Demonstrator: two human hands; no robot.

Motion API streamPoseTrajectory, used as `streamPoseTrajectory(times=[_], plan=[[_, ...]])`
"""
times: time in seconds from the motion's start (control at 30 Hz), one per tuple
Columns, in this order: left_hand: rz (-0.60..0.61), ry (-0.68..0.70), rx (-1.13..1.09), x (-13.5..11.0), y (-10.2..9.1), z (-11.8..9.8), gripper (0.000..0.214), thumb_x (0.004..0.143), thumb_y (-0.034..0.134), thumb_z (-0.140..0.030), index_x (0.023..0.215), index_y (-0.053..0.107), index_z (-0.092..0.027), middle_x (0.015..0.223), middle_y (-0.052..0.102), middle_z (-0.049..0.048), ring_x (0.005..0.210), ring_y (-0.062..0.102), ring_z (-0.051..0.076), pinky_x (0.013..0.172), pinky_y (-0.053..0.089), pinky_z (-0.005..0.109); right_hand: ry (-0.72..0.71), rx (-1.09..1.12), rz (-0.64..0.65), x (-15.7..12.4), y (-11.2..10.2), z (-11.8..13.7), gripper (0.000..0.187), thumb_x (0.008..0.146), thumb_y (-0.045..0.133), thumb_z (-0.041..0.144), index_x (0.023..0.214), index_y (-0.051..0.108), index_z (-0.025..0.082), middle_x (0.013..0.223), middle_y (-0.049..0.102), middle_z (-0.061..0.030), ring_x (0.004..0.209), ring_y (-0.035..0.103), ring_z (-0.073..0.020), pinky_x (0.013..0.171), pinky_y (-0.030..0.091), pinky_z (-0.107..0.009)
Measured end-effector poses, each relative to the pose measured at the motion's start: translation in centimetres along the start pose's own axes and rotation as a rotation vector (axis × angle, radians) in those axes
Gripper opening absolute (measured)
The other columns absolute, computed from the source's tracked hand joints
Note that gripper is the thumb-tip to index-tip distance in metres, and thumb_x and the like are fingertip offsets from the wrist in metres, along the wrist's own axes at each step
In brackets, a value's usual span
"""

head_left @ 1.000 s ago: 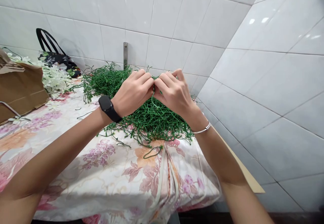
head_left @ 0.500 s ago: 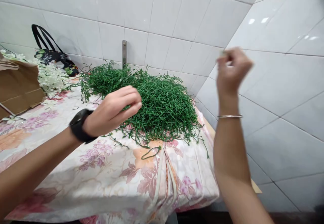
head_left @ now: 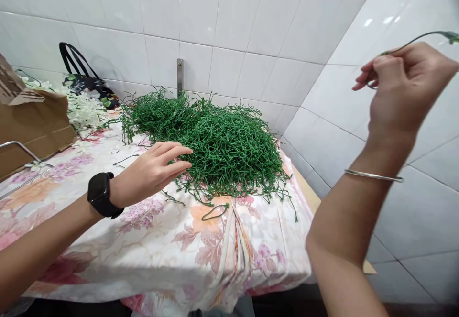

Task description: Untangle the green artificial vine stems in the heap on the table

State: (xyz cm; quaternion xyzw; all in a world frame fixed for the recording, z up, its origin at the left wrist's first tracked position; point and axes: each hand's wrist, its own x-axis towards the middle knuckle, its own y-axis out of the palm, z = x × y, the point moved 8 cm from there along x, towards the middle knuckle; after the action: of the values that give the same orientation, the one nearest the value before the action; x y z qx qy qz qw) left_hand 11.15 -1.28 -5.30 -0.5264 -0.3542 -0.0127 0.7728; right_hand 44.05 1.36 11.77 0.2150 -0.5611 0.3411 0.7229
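A thin green artificial stem [head_left: 412, 41] is pinched between the thumb and fingers of my right hand [head_left: 398, 82], raised high at the right in front of the tiled wall. The stem curves over the hand, with a thicker leafy end at the picture's right edge. My left hand [head_left: 154, 169], a black watch on its wrist, hovers at the left front of a big heap of green plastic stems [head_left: 236, 149]. Its fingers are apart and I see nothing in them. One looped stem [head_left: 215, 212] lies by itself in front of the heap.
A flowered cloth [head_left: 150, 255] covers the table. On the left stand a brown cardboard box [head_left: 39, 125], white artificial flowers [head_left: 84, 109] and a black floral bag [head_left: 91, 87]. A metal bracket [head_left: 180, 75] is on the tiled wall behind; another wall closes the right side.
My right hand has moved right and up, and the stem in it now shows. My left hand has drawn slightly back and down, and its fingers have spread. The view has shifted a little.
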Motion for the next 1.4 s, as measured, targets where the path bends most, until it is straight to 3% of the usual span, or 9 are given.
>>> streamPoseTrajectory(times=[0.13, 0.23, 0.4, 0.57, 0.7, 0.87, 1.0, 1.13, 1.4], plan=[[0.096, 0.010, 0.014, -1.6, 1.4, -0.8, 0.022, 0.084, 0.044, -0.019, 0.103, 0.056, -0.019, 0.117, 0.053, 0.0078, 0.109, 0.044, 0.022, 0.087, 0.041, 0.039, -0.016, -0.041, 0.070, -0.5, -0.5, 2.7, 0.021, 0.072, 0.047, 0.022, 0.067, 0.065, 0.015, 0.060, 0.060, 0.0017, 0.054, 0.052, -0.0090, 0.048, 0.030, -0.028], [0.147, -0.003, 0.078, -2.4, 3.3, -1.5, 0.029, 0.085, 0.041, -0.021, 0.113, 0.050, -0.018, 0.122, 0.049, 0.0089, 0.111, 0.044, 0.022, 0.089, 0.041, 0.040, -0.019, -0.019, 0.150, -1.4, 2.0, 5.0, 0.022, 0.077, 0.045, 0.028, 0.074, 0.063, 0.016, 0.071, 0.062, -0.0006, 0.059, 0.053, -0.0086, 0.050, 0.037, -0.024], [0.226, 0.060, 0.152, -2.9, 5.2, -3.1, 0.034, 0.084, 0.040, -0.016, 0.117, 0.047, -0.015, 0.124, 0.048, 0.0095, 0.113, 0.043, 0.023, 0.090, 0.040, 0.039, -0.145, -0.242, 0.444, -5.4, 12.1, 5.9, 0.024, 0.085, 0.036, 0.025, 0.091, 0.057, 0.014, 0.084, 0.058, -0.0049, 0.074, 0.053, -0.0103, 0.067, 0.043, -0.026], [0.187, 0.030, 0.184, -3.4, 3.2, -2.3, 0.032, 0.083, 0.041, -0.018, 0.114, 0.048, -0.016, 0.126, 0.045, 0.0095, 0.113, 0.042, 0.024, 0.090, 0.038, 0.040, -0.172, -0.592, 0.809, -10.4, 19.2, 1.0, 0.033, 0.077, 0.032, 0.003, 0.100, 0.055, 0.012, 0.095, 0.051, -0.0106, 0.092, 0.046, -0.0184, 0.079, 0.035, -0.035], [0.174, -0.146, 0.326, -5.3, 1.7, 2.2, 0.030, 0.084, 0.039, -0.021, 0.110, 0.051, -0.013, 0.121, 0.048, 0.0135, 0.111, 0.044, 0.028, 0.088, 0.037, 0.041, -0.187, -0.606, 0.804, -9.4, 17.4, 2.5, 0.046, 0.071, 0.033, -0.001, 0.112, 0.047, 0.015, 0.103, 0.049, -0.0107, 0.100, 0.043, -0.0213, 0.084, 0.031, -0.039], [0.353, -0.310, 0.344, -8.7, 2.6, 8.0, 0.025, 0.084, 0.036, -0.022, 0.096, 0.057, -0.013, 0.097, 0.061, 0.0119, 0.089, 0.054, 0.024, 0.075, 0.040, 0.037, -0.290, -0.187, 0.721, -8.7, 13.0, 14.0, 0.024, 0.085, 0.032, 0.016, 0.103, 0.049, 0.018, 0.095, 0.055, -0.0041, 0.091, 0.049, -0.0128, 0.083, 0.035, -0.031], [0.477, -0.348, 0.287, -9.5, 3.7, 10.4, 0.023, 0.083, 0.039, -0.022, 0.087, 0.059, -0.012, 0.085, 0.063, 0.0112, 0.080, 0.057, 0.023, 0.069, 0.040, 0.034, -0.564, 0.178, 1.256, -18.9, 13.6, 21.5, 0.015, 0.083, 0.040, 0.017, 0.088, 0.054, 0.016, 0.080, 0.058, -0.0017, 0.078, 0.050, -0.0099, 0.074, 0.036, -0.025], [0.489, -0.328, 0.233, -7.2, 4.4, 11.6, 0.021, 0.084, 0.039, -0.019, 0.092, 0.058, -0.013, 0.085, 0.062, 0.0082, 0.078, 0.056, 0.017, 0.067, 0.039, 0.027, -0.801, 0.459, 1.784, -32.3, 12.4, 22.4, 0.011, 0.078, 0.050, 0.026, 0.081, 0.056, 0.018, 0.073, 0.060, 0.0035, 0.064, 0.050, -0.0076, 0.067, 0.038, -0.020], [0.424, -0.262, 0.207, -2.4, 7.3, 12.5, 0.018, 0.081, 0.045, -0.019, 0.093, 0.057, -0.014, 0.092, 0.060, 0.0091, 0.091, 0.049, 0.021, 0.074, 0.037, 0.031, -1.083, 0.138, 1.531, -38.9, 12.2, 20.5, 0.008, 0.068, 0.060, 0.017, 0.075, 0.059, 0.013, 0.068, 0.059, -0.0045, 0.061, 0.051, -0.0127, 0.069, 0.040, -0.026]])
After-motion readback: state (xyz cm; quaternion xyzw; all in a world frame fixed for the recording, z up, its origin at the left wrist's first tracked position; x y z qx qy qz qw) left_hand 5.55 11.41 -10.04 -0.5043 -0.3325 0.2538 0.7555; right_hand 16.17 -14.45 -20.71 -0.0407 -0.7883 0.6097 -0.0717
